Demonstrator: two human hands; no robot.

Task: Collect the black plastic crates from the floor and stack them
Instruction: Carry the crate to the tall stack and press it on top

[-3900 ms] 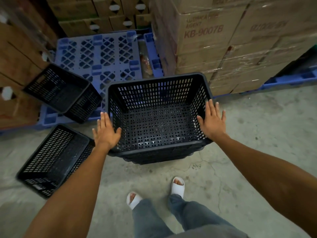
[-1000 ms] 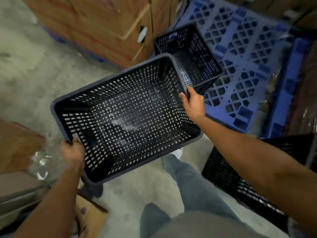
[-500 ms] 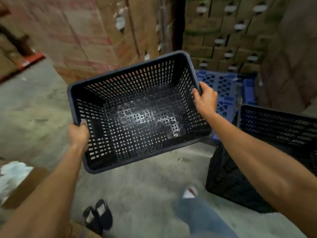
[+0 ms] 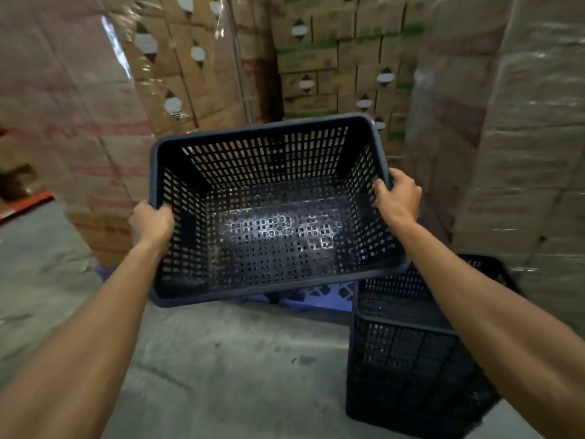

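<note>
Black crate [image 4: 272, 213] airborne, left hand [image 4: 151, 224] and right hand [image 4: 397, 198] each clenching its rim; stack [image 4: 411, 369] lower-right of it awaits placement.

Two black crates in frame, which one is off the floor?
The held crate, gripped at its rim by left hand and right hand. The other crate stands on the concrete floor, lower right.

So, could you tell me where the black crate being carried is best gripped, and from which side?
Grip the carried crate by the rolled rim of its two short end walls, coming in from outside at each end. The left hand and right hand already do this, fingers curled over the rim. The crate is wide, open-topped and mesh-walled, so opposite ends likely keep it level for lowering onto the standing crate.
</note>
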